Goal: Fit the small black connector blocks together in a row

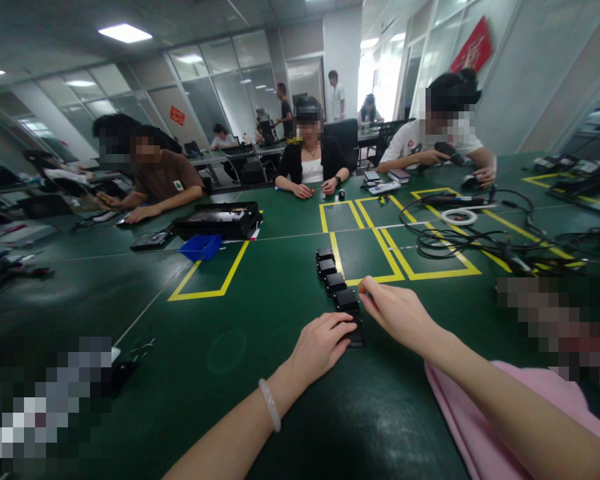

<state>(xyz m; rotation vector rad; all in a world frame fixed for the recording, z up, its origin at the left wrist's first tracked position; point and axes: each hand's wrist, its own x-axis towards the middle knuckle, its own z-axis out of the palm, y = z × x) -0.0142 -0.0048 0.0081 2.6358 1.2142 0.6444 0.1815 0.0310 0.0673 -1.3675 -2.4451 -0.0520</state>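
Observation:
A row of several small black box-shaped parts (335, 282) runs away from me on the green table (280, 393). At the near end of the row, my left hand (323, 341) has its fingers bent over the closest black box-shaped part (357, 335), and the thumb presses its near side. My right hand (397, 308) hovers just right of the row, beside the second part (347, 300). Its thumb and forefinger are drawn together in a pinch. Whatever may be between those fingertips is too small to see.
Yellow tape outlines (365, 280) mark the table. A blue bin (200, 247) and a black tray (220, 220) stand at left. Black cables (460, 233) lie at right, near pink cloth (510, 413). Screws (143, 348) lie at lower left. Several people sit around the table.

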